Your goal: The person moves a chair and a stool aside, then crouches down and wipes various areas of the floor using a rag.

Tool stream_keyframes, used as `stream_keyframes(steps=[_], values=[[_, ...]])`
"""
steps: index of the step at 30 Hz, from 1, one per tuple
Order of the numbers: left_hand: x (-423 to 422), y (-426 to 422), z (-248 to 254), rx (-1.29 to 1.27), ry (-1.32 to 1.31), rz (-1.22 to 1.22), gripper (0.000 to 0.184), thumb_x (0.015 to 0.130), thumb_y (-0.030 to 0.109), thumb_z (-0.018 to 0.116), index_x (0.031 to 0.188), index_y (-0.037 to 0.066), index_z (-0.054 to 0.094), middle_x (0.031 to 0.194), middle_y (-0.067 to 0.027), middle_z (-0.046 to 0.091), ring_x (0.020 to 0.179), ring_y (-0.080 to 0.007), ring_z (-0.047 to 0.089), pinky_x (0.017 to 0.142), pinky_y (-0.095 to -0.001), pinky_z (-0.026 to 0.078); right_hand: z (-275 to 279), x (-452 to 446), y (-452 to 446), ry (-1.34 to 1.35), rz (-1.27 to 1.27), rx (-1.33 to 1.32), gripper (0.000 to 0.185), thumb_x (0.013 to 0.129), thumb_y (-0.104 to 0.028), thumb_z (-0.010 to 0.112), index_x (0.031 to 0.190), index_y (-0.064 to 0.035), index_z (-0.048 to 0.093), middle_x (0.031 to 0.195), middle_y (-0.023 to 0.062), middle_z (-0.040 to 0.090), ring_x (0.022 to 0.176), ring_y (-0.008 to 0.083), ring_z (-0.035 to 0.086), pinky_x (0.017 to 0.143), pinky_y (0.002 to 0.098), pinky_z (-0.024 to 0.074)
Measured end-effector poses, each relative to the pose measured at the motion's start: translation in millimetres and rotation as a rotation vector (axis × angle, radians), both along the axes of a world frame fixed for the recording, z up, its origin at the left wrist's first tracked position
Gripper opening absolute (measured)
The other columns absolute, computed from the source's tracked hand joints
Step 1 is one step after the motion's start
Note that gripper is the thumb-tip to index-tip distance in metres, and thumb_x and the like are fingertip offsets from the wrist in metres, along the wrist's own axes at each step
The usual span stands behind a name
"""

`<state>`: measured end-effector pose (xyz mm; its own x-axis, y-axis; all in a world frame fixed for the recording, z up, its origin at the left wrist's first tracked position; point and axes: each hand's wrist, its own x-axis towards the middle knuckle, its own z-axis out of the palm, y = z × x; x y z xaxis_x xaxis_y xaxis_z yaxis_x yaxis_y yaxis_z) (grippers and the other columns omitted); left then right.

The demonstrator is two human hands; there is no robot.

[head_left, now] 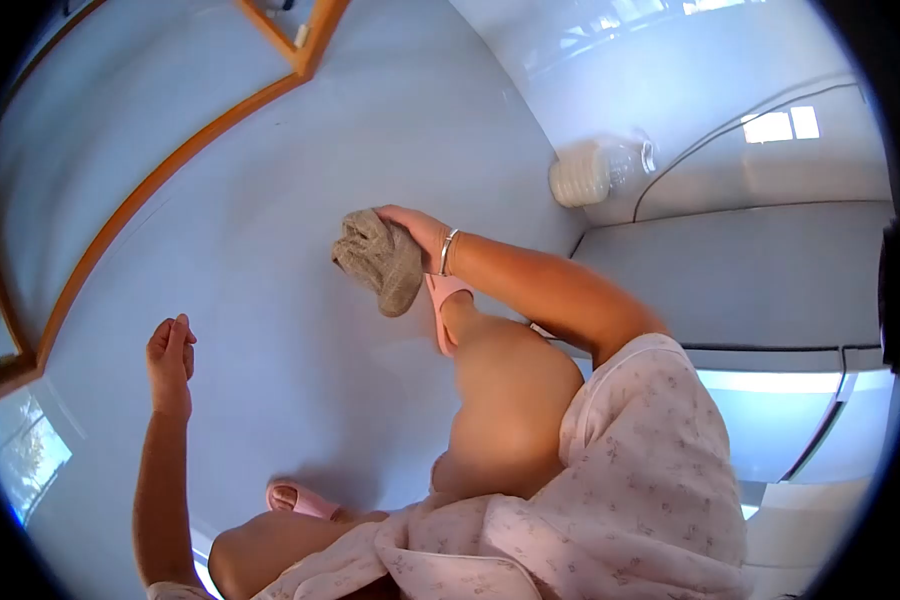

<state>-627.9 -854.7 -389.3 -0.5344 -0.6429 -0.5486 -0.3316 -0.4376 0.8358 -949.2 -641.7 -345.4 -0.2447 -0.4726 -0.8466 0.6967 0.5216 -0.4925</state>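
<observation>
A crumpled grey-brown cloth (378,262) hangs from my right hand (417,232), whose fingers are closed on its upper right edge. A silver bracelet (449,251) circles that wrist. The cloth is above the floor, just left of a pink slipper (440,312) on my foot. At the left, my left hand (171,352) is raised with its fingers curled together; whether anything small is between them is hidden. It is apart from the cloth.
A wooden frame edge (160,175) curves along the left. A clear plastic bottle with whitish contents (580,176) is at the upper right, near a thin cable (682,155). A grey surface (730,275) lies at the right. My other pink slipper (310,502) is low.
</observation>
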Motion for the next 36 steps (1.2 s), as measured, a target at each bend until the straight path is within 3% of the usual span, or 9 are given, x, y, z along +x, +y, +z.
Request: stream_keyframes(steps=[9, 12, 16, 21, 23, 24, 28, 33, 36], values=[[-181, 9, 68, -0.232, -0.165, -0.447, 0.036, 0.096, 0.037, 0.051, 0.069, 0.014, 0.049, 0.050, 0.0078, 0.027, 0.042, -0.0014, 0.019, 0.040, -0.0220, 0.013, 3, -110, 90, -0.122, -0.447, -0.169, 0.041, 0.086, -0.040, 0.063, 0.109, -0.0059, 0.059, 0.105, 0.0091, 0.063, 0.096, 0.0232, 0.061, 0.087, 0.0388, 0.0498], [-226, 1, 109, -0.423, -0.168, -0.309, 0.034, 0.096, 0.039, 0.051, 0.073, 0.013, 0.054, 0.050, 0.0082, 0.027, 0.044, -0.0019, 0.019, 0.040, -0.0225, 0.014, -43, -143, 131, 0.185, -0.665, -0.320, 0.038, 0.085, -0.033, 0.066, 0.108, -0.0041, 0.060, 0.103, 0.0101, 0.063, 0.094, 0.0213, 0.061, 0.082, 0.0367, 0.0501], [-295, -29, 140, -0.477, -0.126, -0.183, 0.026, 0.096, 0.034, 0.052, 0.087, 0.012, 0.063, 0.052, 0.0083, 0.029, 0.045, -0.0011, 0.020, 0.041, -0.0215, 0.013, -73, -203, 181, 0.809, -0.989, 0.069, 0.030, 0.082, -0.022, 0.067, 0.100, 0.0013, 0.062, 0.094, 0.0081, 0.063, 0.083, 0.0154, 0.058, 0.073, 0.0301, 0.0479], [-372, -73, 167, -0.755, -0.045, 0.005, 0.040, 0.092, 0.038, 0.060, 0.118, 0.008, 0.064, 0.053, 0.0098, 0.028, 0.045, -0.0019, 0.018, 0.041, -0.0207, 0.012, -93, -284, 256, 1.020, -1.064, 0.297, 0.028, 0.081, -0.024, 0.068, 0.096, -0.0003, 0.064, 0.088, 0.0064, 0.065, 0.080, 0.0176, 0.060, 0.074, 0.0325, 0.0477], [-389, -93, 173, -0.825, -0.069, 0.004, 0.045, 0.090, 0.040, 0.062, 0.122, 0.008, 0.062, 0.053, 0.0094, 0.028, 0.044, -0.0020, 0.018, 0.041, -0.0206, 0.013, -104, -307, 280, 1.249, -0.743, 0.635, 0.032, 0.080, -0.026, 0.068, 0.101, -0.0014, 0.064, 0.090, 0.0097, 0.066, 0.082, 0.0241, 0.063, 0.077, 0.0347, 0.0481], [-396, -104, 171, -0.864, -0.056, 0.004, 0.045, 0.090, 0.041, 0.062, 0.122, 0.008, 0.062, 0.052, 0.0086, 0.028, 0.044, -0.0022, 0.018, 0.041, -0.0203, 0.013, -95, -313, 280, 1.096, -0.628, 0.734, 0.035, 0.082, -0.026, 0.063, 0.108, -0.0027, 0.062, 0.113, 0.0159, 0.057, 0.105, 0.0318, 0.055, 0.091, 0.0382, 0.0447], [-431, -91, 184, -0.990, -0.090, 0.052, 0.042, 0.091, 0.036, 0.062, 0.122, 0.009, 0.061, 0.056, 0.0088, 0.041, 0.044, -0.0002, 0.020, 0.041, -0.0169, 0.015, -158, -317, 264, 1.301, -0.184, 0.921, 0.028, 0.079, -0.016, 0.063, 0.106, -0.0064, 0.064, 0.108, 0.0137, 0.058, 0.103, 0.0314, 0.055, 0.089, 0.0418, 0.0465], [-445, -132, 188, -0.939, -0.077, -0.010, 0.038, 0.090, 0.039, 0.063, 0.108, 0.006, 0.066, 0.055, 0.0107, 0.032, 0.045, -0.0003, 0.019, 0.041, -0.0172, 0.015, -150, -270, 172, 1.600, -0.019, 0.525, 0.018, 0.075, -0.004, 0.060, 0.092, -0.0075, 0.064, 0.100, 0.0127, 0.059, 0.096, 0.0327, 0.056, 0.084, 0.0447, 0.0475], [-447, -143, 184, -1.029, -0.163, -0.003, 0.036, 0.089, 0.039, 0.064, 0.101, 0.006, 0.066, 0.053, 0.0102, 0.030, 0.044, -0.0001, 0.020, 0.041, -0.0180, 0.015, -167, -225, 99, 1.260, -0.012, 0.324, 0.025, 0.072, -0.006, 0.061, 0.097, -0.0074, 0.063, 0.100, 0.0143, 0.058, 0.095, 0.0340, 0.057, 0.080, 0.0437, 0.0487]])
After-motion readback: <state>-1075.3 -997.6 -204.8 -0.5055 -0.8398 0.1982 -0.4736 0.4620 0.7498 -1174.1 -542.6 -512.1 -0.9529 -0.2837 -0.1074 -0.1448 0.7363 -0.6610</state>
